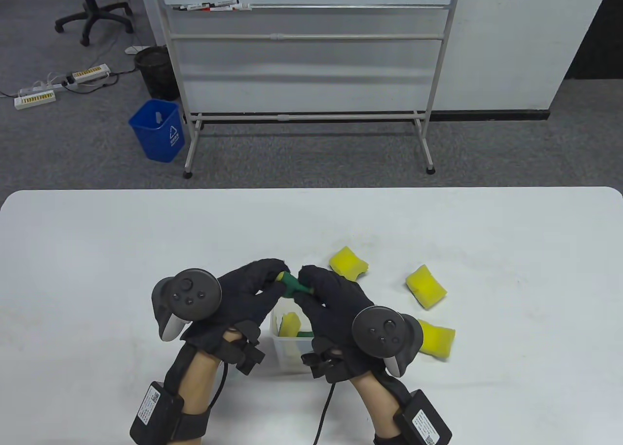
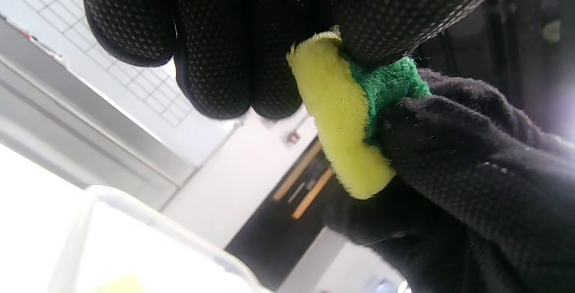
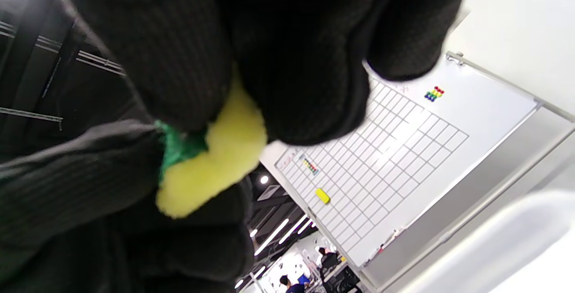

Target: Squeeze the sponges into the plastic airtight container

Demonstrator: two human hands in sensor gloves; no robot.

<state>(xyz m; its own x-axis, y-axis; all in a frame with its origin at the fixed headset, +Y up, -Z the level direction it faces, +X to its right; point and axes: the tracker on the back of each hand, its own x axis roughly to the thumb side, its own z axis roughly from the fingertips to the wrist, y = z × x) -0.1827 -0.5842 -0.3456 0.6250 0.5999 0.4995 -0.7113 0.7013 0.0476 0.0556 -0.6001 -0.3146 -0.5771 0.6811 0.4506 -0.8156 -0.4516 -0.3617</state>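
Green-backed sponge (image 1: 291, 286) is being crushed between my left hand (image 1: 248, 289) and right hand (image 1: 331, 304), both gripping it above the container (image 1: 282, 352); stuffing it down is coming next, I reckon.

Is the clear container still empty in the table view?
No: the container already holds a yellow-and-green sponge, seen between the two gloved hands.

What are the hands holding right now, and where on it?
One sponge, folded green side up, is pinched at its left end by the left hand and at its right end by the right hand.
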